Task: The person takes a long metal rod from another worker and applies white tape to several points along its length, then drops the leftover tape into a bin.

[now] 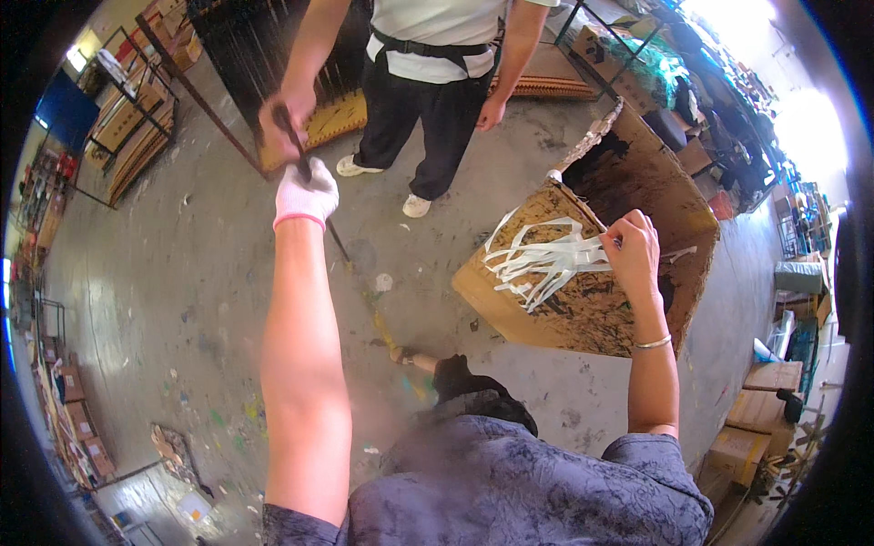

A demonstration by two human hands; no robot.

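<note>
My left hand (pixel 307 193) wears a white glove with a pink cuff and is closed round a thin dark rod (pixel 338 241). A co-worker's hand (pixel 289 118), blurred, is at the upper part of the same rod. My right hand (pixel 633 244), bare with a bangle at the wrist, is closed in a pinch at the rim of a cardboard box (pixel 492 278). Thin white strips (pixel 546 259) hang over the box's side from beside those fingers, and one end seems pinched there. Dark stains cover the box's inside and part of its side.
Facing me stands a co-worker in a white top and black trousers (pixel 428 100). Behind them is a dark slatted rack (pixel 259 55) above yellow-brown boards (pixel 339 118). Heaped bundles (pixel 719 100) line the right side; cartons (pixel 737 455) stand lower right. The grey floor (pixel 164 300) has paint spots.
</note>
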